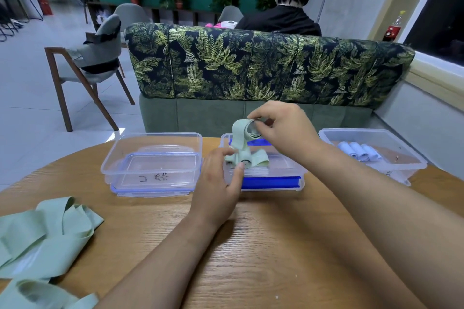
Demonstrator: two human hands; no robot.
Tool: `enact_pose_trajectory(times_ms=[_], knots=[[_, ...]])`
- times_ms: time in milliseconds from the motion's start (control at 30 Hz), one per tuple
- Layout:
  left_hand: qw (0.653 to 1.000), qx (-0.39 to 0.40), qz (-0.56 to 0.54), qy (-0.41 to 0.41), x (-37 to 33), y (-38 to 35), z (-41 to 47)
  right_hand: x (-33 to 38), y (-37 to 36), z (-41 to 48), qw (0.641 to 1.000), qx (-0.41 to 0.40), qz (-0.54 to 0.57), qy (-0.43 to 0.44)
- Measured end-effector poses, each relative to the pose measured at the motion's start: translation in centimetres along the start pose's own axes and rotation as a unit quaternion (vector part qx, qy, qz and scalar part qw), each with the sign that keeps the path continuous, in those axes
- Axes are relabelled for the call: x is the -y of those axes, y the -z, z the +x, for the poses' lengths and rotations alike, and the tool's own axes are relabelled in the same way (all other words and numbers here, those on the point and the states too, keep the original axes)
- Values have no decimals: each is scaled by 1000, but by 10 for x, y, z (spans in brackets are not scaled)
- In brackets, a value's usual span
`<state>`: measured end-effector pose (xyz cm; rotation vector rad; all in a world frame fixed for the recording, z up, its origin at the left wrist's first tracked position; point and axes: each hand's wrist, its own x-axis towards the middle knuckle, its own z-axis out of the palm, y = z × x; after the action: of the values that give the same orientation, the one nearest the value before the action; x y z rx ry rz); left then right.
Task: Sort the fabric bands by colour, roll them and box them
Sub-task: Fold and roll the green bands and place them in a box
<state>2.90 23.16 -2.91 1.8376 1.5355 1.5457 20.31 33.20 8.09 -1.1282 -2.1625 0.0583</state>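
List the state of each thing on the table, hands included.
Left hand, holding green rolls at the middle box.
Right hand, pinching a half-rolled green band.
Middle box, open.
Left box, open, empty.
Right box, open, holds blue rolls.
Loose bands, unrolled, heaped on the table.

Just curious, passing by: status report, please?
Right hand pinching green band, half rolled. Left hand gripping green rolls at middle box. Loose green bands wait on table; nothing blocking.

Over the middle box, the right hand pinches a half-rolled green band; the left hand grips green rolls.
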Motion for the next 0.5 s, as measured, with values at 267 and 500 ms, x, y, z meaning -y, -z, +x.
enact_pose_trajectory(times_ms=[267, 500], knots=[[988, -74, -98, -93, -31, 9, -6, 12, 48, -28, 981, 48, 180, -57], [985, -114, -104, -72, -31, 11, -6, 3, 49, -88, 935, 262, 208, -117]])
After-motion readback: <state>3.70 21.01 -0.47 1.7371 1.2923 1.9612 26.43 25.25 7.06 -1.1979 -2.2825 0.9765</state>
